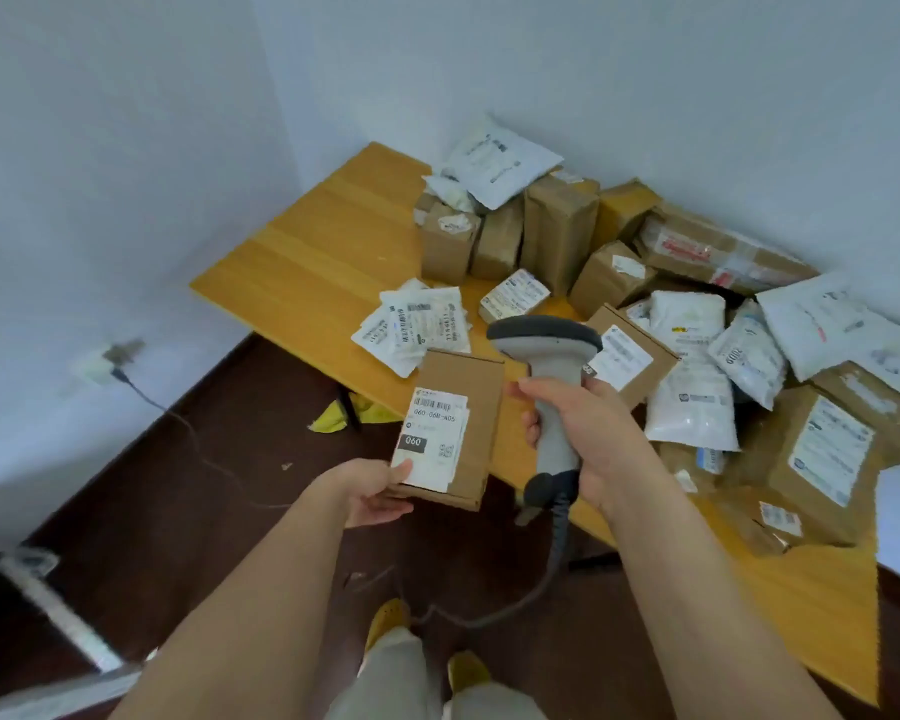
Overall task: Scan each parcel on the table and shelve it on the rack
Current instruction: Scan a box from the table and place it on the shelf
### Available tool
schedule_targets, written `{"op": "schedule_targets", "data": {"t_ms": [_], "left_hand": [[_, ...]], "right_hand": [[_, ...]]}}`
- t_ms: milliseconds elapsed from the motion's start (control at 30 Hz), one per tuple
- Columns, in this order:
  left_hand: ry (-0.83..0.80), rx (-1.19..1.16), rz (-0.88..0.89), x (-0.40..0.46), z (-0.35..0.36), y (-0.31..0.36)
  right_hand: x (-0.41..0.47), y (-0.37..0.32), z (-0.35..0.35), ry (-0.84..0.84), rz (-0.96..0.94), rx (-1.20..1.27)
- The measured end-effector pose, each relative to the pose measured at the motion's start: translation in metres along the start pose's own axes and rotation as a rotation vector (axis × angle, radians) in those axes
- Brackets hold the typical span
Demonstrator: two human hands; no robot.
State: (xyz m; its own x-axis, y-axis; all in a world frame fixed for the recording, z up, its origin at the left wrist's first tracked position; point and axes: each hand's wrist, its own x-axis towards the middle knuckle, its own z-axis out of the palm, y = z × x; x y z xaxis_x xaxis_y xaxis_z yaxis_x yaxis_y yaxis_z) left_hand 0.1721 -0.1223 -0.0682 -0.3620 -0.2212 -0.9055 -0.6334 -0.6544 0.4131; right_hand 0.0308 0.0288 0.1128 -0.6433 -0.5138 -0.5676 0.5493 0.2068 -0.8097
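The flat cardboard box (pixel 450 423), held off the desk (pixel 302 262) edge with its near end pinched in the left grip (pixel 372 493), is judged light and stiff, best taken by its edges, while the scanner (pixel 549 387) is clasped in the right grip (pixel 588 428).

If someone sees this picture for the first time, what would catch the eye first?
Probably the flat brown cardboard parcel with a white label, held by the left hand at centre, and the grey handheld barcode scanner gripped by the right hand beside it. Next, the heap of cardboard boxes and white mailer bags crowding the right of the yellow wooden table.
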Motion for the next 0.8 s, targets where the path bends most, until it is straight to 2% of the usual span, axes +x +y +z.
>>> {"op": "schedule_targets", "data": {"t_ms": [67, 233, 367, 567, 667, 800], "left_hand": [[0.045, -0.096, 0.056, -0.022, -0.019, -0.017], [0.126, -0.506, 0.250, -0.077, -0.044, -0.078], [0.185, -0.738, 0.419, -0.126, -0.068, -0.140], [0.421, -1.048, 0.603, -0.208, -0.127, -0.264], [0.464, -1.215, 0.726, -0.246, -0.156, -0.321], [0.542, -1.305, 0.854, -0.298, -0.196, -0.395]], "right_hand": [[0.001, 0.001, 0.012, -0.079, -0.003, -0.039], [-0.014, 0.018, 0.040, -0.267, -0.045, -0.177], [-0.044, 0.043, 0.086, -0.414, -0.028, -0.253], [-0.133, 0.105, 0.157, -0.780, -0.076, -0.443], [-0.188, 0.136, 0.189, -0.939, -0.082, -0.522], [-0.266, 0.191, 0.238, -1.082, -0.070, -0.549]]}}
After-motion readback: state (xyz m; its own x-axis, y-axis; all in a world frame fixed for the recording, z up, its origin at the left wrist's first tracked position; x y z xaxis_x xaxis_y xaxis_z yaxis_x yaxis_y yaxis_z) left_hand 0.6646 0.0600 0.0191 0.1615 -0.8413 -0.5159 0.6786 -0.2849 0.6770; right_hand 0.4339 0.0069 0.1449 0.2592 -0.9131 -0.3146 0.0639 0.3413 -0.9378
